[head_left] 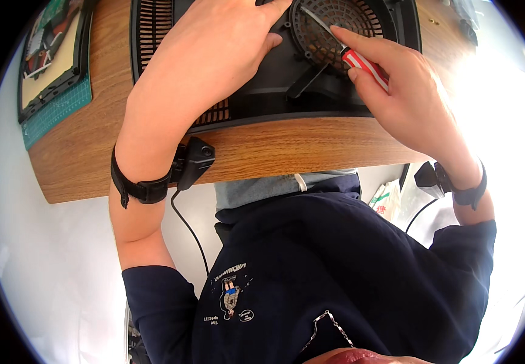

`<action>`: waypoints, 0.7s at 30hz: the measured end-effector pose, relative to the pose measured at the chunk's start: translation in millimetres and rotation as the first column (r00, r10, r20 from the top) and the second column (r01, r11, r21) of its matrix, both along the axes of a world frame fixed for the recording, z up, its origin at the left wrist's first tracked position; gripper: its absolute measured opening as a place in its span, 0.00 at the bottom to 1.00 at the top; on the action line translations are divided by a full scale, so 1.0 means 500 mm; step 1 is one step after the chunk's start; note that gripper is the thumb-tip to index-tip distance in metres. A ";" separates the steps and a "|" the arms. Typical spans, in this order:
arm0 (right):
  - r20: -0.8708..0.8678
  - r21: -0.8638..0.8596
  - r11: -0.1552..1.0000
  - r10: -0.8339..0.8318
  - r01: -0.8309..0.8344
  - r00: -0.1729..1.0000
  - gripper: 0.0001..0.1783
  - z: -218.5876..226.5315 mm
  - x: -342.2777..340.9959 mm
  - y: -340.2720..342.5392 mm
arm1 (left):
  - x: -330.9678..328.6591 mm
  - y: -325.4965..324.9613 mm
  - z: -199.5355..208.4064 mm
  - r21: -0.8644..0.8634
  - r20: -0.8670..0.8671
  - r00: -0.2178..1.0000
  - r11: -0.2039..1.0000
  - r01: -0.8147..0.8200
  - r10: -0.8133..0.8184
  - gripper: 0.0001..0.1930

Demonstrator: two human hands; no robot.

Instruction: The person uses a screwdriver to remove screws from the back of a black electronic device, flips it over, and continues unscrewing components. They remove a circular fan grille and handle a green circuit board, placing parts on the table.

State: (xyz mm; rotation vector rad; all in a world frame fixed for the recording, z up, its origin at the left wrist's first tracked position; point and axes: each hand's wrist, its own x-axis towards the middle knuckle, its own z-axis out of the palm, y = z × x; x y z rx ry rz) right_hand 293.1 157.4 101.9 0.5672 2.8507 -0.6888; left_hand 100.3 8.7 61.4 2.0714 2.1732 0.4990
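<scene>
A black plastic housing (256, 100) with a round fan grille and slotted vents lies on the wooden table. My right hand (405, 85) is closed round the red-and-white handle of a screwdriver (364, 67). Its metal shaft slants up and left across the round grille (369, 21), with the tip close to the grille's left rim. Over the housing's left part is my left hand (229, 45), two digits stretched out and apart toward the grille. The upper edge of the picture cuts off part of that hand, and I see nothing held in it.
At the far left, a dark-framed tray (62, 79) with tools and small parts stands on a green cutting mat (62, 115). Small brass-coloured pieces (433, 21) lie right of the housing. Wrist straps carry black devices (197, 162) with hanging cables near the table's front edge.
</scene>
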 end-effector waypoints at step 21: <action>0.147 -0.764 0.576 -0.284 0.292 0.947 0.26 -0.012 -0.014 0.057 | 0.008 0.011 0.003 -0.090 -0.067 0.997 0.995 -0.033 0.027 0.21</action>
